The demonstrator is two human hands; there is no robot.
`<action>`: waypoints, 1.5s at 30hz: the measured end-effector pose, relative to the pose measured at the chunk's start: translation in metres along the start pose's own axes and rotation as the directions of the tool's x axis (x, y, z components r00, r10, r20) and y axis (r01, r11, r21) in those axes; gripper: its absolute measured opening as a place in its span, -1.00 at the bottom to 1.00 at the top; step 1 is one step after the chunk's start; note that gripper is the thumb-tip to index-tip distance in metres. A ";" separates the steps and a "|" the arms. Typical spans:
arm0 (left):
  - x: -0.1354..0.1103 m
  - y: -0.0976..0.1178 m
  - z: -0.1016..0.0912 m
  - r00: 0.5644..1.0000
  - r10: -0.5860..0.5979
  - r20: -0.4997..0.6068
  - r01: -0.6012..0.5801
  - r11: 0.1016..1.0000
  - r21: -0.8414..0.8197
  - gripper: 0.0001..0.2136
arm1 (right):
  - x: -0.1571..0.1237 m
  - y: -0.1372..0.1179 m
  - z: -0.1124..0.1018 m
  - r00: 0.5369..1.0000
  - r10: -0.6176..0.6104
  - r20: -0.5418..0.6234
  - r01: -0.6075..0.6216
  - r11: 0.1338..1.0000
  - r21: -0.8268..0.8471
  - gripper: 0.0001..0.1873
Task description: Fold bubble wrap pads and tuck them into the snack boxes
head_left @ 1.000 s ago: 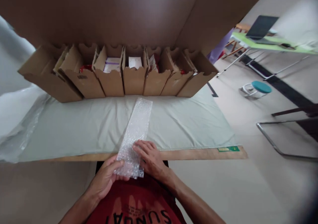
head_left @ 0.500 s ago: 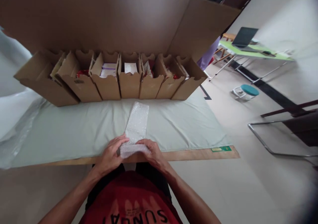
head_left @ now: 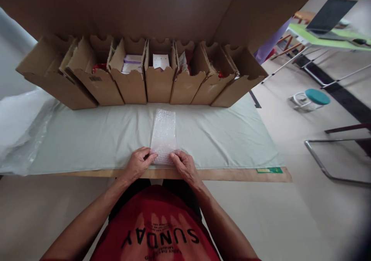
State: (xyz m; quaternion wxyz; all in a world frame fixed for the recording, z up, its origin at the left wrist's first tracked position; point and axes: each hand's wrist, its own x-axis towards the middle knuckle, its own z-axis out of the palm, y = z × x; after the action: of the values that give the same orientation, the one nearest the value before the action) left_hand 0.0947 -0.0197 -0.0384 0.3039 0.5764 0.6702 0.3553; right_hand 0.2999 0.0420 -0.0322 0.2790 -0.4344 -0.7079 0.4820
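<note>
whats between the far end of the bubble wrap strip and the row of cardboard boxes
Only a narrow band of the pale green cloth. In the head view, the bubble wrap strip ends just short of the cardboard boxes, with nothing lying in the gap.

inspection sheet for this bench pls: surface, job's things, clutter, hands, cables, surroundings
Surface: table under a pale green cloth.
Job's things: bubble wrap strip lying flat on the cloth.
Clutter: row of cardboard bins at the back; clear plastic sheet at the left end.
Hands: left hand and right hand press the strip's near end.
Cables: nothing seen.
Surroundings: laptop on a green table, teal stool, metal chair frame.
</note>
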 end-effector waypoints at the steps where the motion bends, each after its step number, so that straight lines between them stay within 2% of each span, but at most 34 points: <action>1: 0.003 0.001 0.003 0.999 -0.040 -0.018 0.040 0.999 0.009 -0.68 | 0.002 0.001 0.002 0.999 0.011 -0.032 -0.011 1.000 -0.023 -0.59; 5: 0.013 0.006 0.008 0.989 -0.134 -0.061 0.136 0.990 0.043 -0.67 | 0.008 0.005 0.010 0.990 0.038 -0.133 -0.050 0.995 -0.081 -0.66; 8: 0.015 0.008 0.011 0.982 -0.172 -0.081 0.175 0.984 0.043 -0.75 | 0.012 0.006 0.014 0.986 0.067 -0.152 -0.081 0.993 -0.090 -0.72; 11: 0.014 0.006 0.015 0.972 -0.164 -0.168 0.185 0.977 0.111 -0.77 | 0.017 0.005 0.016 0.983 0.109 -0.146 -0.134 0.975 -0.176 -0.68; 15: 0.011 0.003 0.021 0.967 -0.109 -0.233 0.163 0.959 0.230 -0.73 | 0.024 0.000 0.017 0.980 0.142 -0.140 -0.183 0.920 -0.347 -0.63; 16: 0.009 0.003 0.022 0.963 -0.063 -0.262 0.134 0.956 0.261 -0.69 | 0.025 -0.002 0.018 0.978 0.151 -0.141 -0.194 0.904 -0.381 -0.63; 18: 0.006 0.004 0.021 0.943 0.108 -0.314 0.007 0.939 0.344 -0.61 | 0.028 -0.004 0.019 0.976 0.165 -0.140 -0.211 0.876 -0.433 -0.62; 20: 0.001 0.005 0.017 0.912 0.335 -0.237 -0.205 0.872 0.444 -0.60 | 0.030 -0.005 0.019 0.976 0.171 -0.134 -0.214 0.862 -0.460 -0.59; 22: -0.002 0.004 0.010 0.868 0.496 -0.031 -0.420 0.766 0.487 -0.65 | 0.032 -0.006 0.019 0.978 0.170 -0.125 -0.209 0.862 -0.462 -0.53; 24: -0.003 0.001 0.004 0.827 0.541 0.153 -0.544 0.697 0.467 -0.66 | 0.031 -0.005 0.018 0.978 0.166 -0.124 -0.204 0.869 -0.450 -0.47; 25: -0.002 0.000 0.001 0.816 0.541 0.204 -0.568 0.685 0.455 -0.65 | 0.030 -0.004 0.018 0.978 0.163 -0.127 -0.203 0.874 -0.442 -0.43; 29: 0.002 -0.005 -0.005 0.800 0.540 0.261 -0.596 0.667 0.446 -0.61 | 0.021 0.000 0.016 0.980 0.121 -0.156 -0.173 0.905 -0.389 -0.35; 35: 0.003 -0.005 -0.002 0.772 0.560 0.300 -0.628 0.602 0.492 -0.65 | 0.013 0.009 0.018 0.978 0.069 -0.198 -0.130 0.940 -0.315 -0.32; 39: 0.002 -0.011 0.001 0.771 0.554 0.313 -0.632 0.611 0.476 -0.63 | 0.011 0.012 0.015 0.979 0.045 -0.200 -0.107 0.945 -0.308 -0.32; 41: 0.002 -0.014 0.002 0.771 0.557 0.308 -0.633 0.619 0.464 -0.64 | 0.004 0.009 0.010 0.973 -0.026 -0.231 -0.057 0.937 -0.344 -0.33; 43: 0.004 -0.015 0.002 0.772 0.572 0.276 -0.631 0.638 0.443 -0.67 | -0.007 0.002 0.003 0.957 -0.165 -0.240 0.050 0.904 -0.425 -0.35; 45: 0.007 -0.013 0.000 0.781 0.581 0.229 -0.619 0.674 0.404 -0.70 | -0.016 -0.006 -0.002 0.943 -0.307 -0.125 0.200 0.829 -0.523 -0.38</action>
State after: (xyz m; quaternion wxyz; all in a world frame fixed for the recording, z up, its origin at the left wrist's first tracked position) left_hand 0.0864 -0.0139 -0.0489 0.0524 0.8327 0.4947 0.2431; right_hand 0.3071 0.0279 -0.0249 0.2890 -0.4405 -0.8280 0.1920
